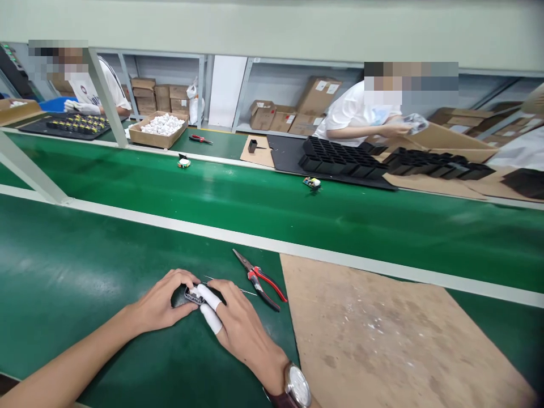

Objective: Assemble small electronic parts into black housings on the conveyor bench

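Between my two hands is a small black plastic housing (194,296) with light-coloured parts inside its open face. My left hand (172,297) grips its left side between fingers and thumb. White finger cots cover the thumb and index finger of my right hand (232,311), which pinches the housing from the right. Just beyond my right hand lie long-nose pliers (261,281) with red and black handles, jaws parted, on the green bench (123,249). A thin metal rod shows partly behind my right fingers; the rest of it is hidden.
A stained cardboard sheet (382,323) covers the bench at right. Past a white rail, the green conveyor belt (238,195) carries two small circuit assemblies (312,182). Across it stand black boxes (340,158), a carton of white parts (158,129), and co-workers (352,113).
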The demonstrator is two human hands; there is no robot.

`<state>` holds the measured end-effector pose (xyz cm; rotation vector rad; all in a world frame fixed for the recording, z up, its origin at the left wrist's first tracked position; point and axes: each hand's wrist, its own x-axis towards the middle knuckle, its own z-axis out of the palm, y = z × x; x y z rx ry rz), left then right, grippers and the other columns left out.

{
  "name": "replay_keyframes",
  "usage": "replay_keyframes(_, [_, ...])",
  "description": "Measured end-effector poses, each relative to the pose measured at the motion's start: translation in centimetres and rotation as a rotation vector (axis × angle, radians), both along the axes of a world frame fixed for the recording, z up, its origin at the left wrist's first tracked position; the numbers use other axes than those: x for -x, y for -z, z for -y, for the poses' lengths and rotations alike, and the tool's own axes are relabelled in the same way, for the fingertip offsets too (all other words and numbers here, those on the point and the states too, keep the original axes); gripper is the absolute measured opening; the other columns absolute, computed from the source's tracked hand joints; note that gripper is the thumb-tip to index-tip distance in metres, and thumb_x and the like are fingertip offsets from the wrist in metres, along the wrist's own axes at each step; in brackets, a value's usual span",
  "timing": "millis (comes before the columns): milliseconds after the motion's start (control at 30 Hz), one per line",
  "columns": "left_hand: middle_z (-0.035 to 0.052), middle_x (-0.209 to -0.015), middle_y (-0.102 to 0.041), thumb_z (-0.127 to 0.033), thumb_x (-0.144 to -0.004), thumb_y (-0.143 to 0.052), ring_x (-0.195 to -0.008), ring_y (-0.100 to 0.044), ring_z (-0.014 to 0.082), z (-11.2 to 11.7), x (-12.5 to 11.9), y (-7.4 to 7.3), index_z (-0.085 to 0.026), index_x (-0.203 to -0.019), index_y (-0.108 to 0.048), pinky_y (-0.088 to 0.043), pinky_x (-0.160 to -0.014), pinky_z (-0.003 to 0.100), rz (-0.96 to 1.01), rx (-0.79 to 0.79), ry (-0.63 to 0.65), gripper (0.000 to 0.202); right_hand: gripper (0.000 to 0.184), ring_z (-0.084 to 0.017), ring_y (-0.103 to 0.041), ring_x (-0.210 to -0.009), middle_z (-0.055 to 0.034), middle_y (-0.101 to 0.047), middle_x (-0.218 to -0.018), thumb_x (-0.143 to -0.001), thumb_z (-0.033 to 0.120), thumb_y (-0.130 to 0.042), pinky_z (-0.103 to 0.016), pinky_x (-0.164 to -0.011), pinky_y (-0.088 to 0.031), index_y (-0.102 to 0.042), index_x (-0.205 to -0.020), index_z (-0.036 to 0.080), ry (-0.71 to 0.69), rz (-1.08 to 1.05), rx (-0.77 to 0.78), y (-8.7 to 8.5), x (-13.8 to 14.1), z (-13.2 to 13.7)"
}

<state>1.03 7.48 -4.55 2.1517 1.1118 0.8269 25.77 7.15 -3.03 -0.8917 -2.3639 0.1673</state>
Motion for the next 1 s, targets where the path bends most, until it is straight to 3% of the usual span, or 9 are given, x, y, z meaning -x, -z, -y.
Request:
replay_keyframes(100, [0.0088,-0.123,-0.071,-0.021,-0.098,-0.069,-0.115,-0.070,0.0228,-0.1,0.1,0.1,-0.025,-0.111,-0.056,-0.060,-0.096,0.038,0.062,-0.004,0.033,0.018,0.029,-0.028,-0.062,-0.113,-0.0154,-0.064,-0.125,-0.101,0.011,-0.055,-0.047,-0.094,-0.061,-0.060,-0.129,0.016,-0.037,0.024,0.033,0.0,0.4,0.3])
replay_keyframes(233, [0.0091,-0.121,-0.074,-0.020,-0.098,-0.069,-0.109,-0.074,0.0229,-0.2,0.1,0.0,-0.025,-0.117,-0.059,-0.063,-0.091,0.036,0.055,-0.056,0.051,0.021,0.034,-0.028,-0.062,-0.114,-0.0149,-0.065,-0.124,-0.095,0.002,-0.051,-0.048,-0.095,-0.061,-0.062,-0.124,0.017,-0.044,0.037,0.084,0.2,0.6,0.4])
replay_keyframes(400, [0.0102,-0.123,-0.074,-0.013,-0.100,-0.065,-0.113,-0.073,0.0237,-0.2,-0.1,-0.3,-0.025,-0.122,-0.063,-0.062,-0.095,0.037,0.041,-0.185,0.131,0.025,0.038,-0.026,-0.069,-0.112,-0.0132,-0.068,-0.125,-0.104,0.018,-0.055,-0.046,-0.093,-0.063,-0.050,-0.141,0.019,0.022,-0.129,0.157,0.6,0.5,0.3])
replay_keyframes(533, [0.0106,-0.127,-0.072,-0.013,-0.100,-0.067,-0.113,-0.073,0.0239,-0.3,-0.1,-0.1,-0.025,-0.118,-0.066,-0.061,-0.094,0.037,0.031,-0.235,0.118,0.022,0.031,-0.025,-0.071,-0.112,-0.0114,-0.070,-0.122,-0.105,0.018,-0.056,-0.042,-0.093,-0.064,-0.054,-0.136,0.021,0.056,-0.208,0.121,0.9,0.3,0.1])
replay_keyframes(700, [0.0110,-0.127,-0.072,-0.012,-0.100,-0.067,-0.110,-0.073,0.0222,-0.3,-0.1,-0.2,-0.026,-0.119,-0.066,-0.063,-0.090,0.035,0.083,-0.234,0.132,0.023,0.033,-0.026,-0.070,-0.109,-0.0132,-0.069,-0.123,-0.099,0.007,-0.052,-0.044,-0.093,-0.063,-0.059,-0.130,0.018,0.045,-0.122,0.028,1.1,0.5,0.3])
replay_keyframes(1000, [0.0117,-0.124,-0.073,-0.013,-0.103,-0.064,-0.107,-0.073,0.0215,-0.1,-0.3,-0.6,-0.023,-0.110,-0.068,-0.061,-0.088,0.034,0.075,-0.252,0.112,0.013,0.032,-0.026,-0.069,-0.110,-0.0137,-0.067,-0.125,-0.101,0.008,-0.052,-0.042,-0.091,-0.064,-0.058,-0.131,0.017,0.055,-0.132,0.107,1.1,0.8,0.6])
